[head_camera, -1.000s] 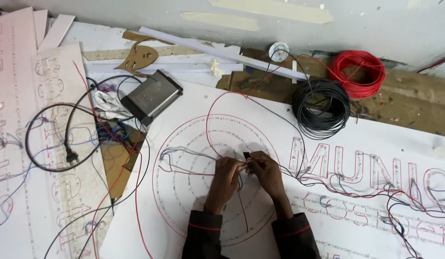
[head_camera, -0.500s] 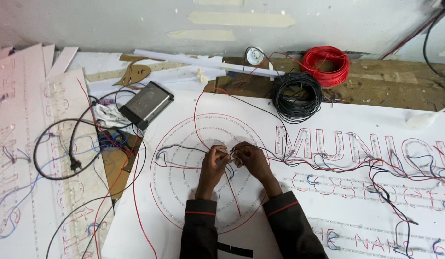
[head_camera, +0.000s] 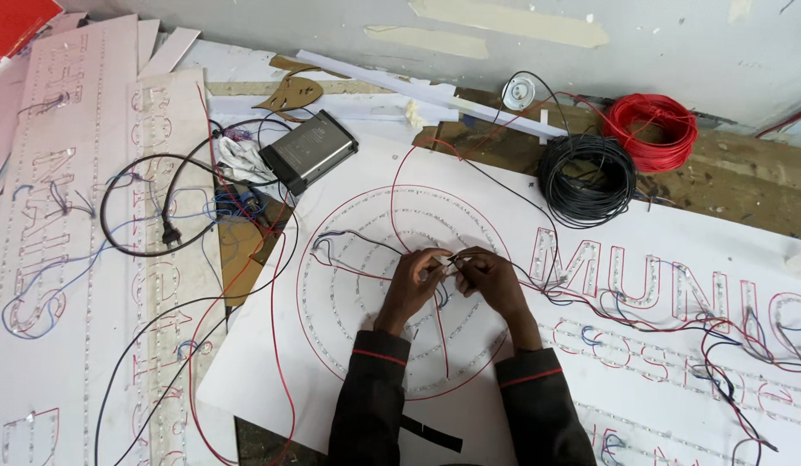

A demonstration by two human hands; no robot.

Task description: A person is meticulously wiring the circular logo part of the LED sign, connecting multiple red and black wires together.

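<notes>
Both hands meet over the white sign board (head_camera: 676,388): left hand (head_camera: 415,280) and right hand (head_camera: 491,278) pinching thin wires (head_camera: 446,263) between fingertips; black wire coil (head_camera: 587,179) lies far right.

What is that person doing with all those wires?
A person is leaning over a big white sign board with a circle and large letters outlined on it. Both hands meet over the circle: the left hand and right hand pinch thin wire ends between the fingertips. Red and black wires trail across the board. Farther back lie a black wire coil, a red wire coil and a dark metal box, none of them touched.
</notes>
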